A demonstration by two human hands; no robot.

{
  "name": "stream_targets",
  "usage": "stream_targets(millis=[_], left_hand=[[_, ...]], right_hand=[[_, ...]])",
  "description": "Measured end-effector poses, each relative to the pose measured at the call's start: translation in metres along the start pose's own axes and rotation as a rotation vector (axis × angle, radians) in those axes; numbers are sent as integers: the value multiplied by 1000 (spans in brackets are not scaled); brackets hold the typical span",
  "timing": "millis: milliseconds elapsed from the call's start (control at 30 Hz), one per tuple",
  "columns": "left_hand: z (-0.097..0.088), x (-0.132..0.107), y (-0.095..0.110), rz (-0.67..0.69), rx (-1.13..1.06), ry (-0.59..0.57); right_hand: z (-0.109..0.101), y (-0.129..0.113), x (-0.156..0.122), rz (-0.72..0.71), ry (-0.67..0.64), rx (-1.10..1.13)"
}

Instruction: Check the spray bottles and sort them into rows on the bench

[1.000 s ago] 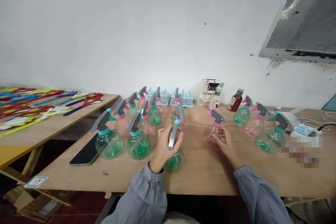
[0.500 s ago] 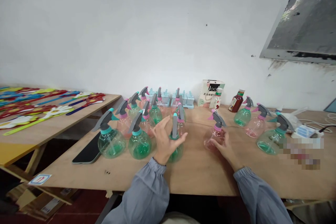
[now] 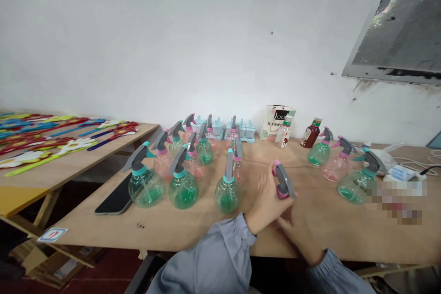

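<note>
A spray bottle [image 3: 284,182] with a grey and pink trigger head is tilted towards me above the front part of the table. My left hand [image 3: 266,202] is closed around it just under the head. Lower down, my right hand [image 3: 292,225] is at the bottle's body, its fingers mostly hidden behind the left hand. The bottle's body is also covered by the hands. Left of them stands a green spray bottle [image 3: 227,195] with a turquoise collar, upright and apart from my left hand.
Several green and pink spray bottles [image 3: 183,188] stand at left, beside a phone [image 3: 115,197]. More, such as a green one [image 3: 356,186], are at right. Behind are a paper bag [image 3: 272,124], a brown bottle [image 3: 310,133] and pale blue molds [image 3: 245,132]. Colourful hand-shaped items [image 3: 79,147] cover another table.
My left hand has moved right, from beside the green bottle, and closed on the pink-collared spray bottle. That bottle has come nearer and tilted. My right hand has shifted lower.
</note>
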State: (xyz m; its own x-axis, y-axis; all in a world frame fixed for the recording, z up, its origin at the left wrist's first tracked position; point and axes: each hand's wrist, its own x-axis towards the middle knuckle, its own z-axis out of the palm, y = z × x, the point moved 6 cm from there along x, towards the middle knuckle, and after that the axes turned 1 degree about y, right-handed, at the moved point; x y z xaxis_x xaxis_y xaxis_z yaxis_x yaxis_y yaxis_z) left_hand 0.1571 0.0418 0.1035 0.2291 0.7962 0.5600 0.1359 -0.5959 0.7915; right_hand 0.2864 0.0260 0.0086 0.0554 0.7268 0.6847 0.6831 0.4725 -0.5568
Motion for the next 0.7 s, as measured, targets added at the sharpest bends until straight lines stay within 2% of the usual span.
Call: stream_targets(millis=[100, 167, 233, 267, 333, 367, 433, 500, 567, 633, 700], left_hand=[[-1, 1, 2, 31, 3, 35], [-7, -1, 1, 53, 3, 76], [-15, -3, -2, 58, -20, 119], [-20, -3, -4, 58, -36, 138], [-30, -2, -6, 68, -59, 169], [-35, -1, -6, 76, -64, 181], [-43, 0, -2, 81, -87, 170], [-48, 1, 2, 55, -137, 122], [-51, 2, 7, 24, -186, 62], [-53, 3, 12, 19, -189, 17], [-54, 4, 17, 61, -150, -30]], right_hand=[[0, -12, -10, -60, -34, -22], [-8, -17, -10, -104, -52, -38], [-33, -13, 0, -104, 21, -75], [-53, -7, 8, -76, 113, -95], [-102, 16, 25, 44, 381, -119], [-130, 29, 32, 81, 561, -126], [-175, 54, 45, 84, 789, -189], [-205, 83, 57, 100, 859, -294], [-225, 113, 63, 158, 884, -391], [-233, 140, 65, 223, 880, -426], [-231, 158, 68, 207, 817, -384]])
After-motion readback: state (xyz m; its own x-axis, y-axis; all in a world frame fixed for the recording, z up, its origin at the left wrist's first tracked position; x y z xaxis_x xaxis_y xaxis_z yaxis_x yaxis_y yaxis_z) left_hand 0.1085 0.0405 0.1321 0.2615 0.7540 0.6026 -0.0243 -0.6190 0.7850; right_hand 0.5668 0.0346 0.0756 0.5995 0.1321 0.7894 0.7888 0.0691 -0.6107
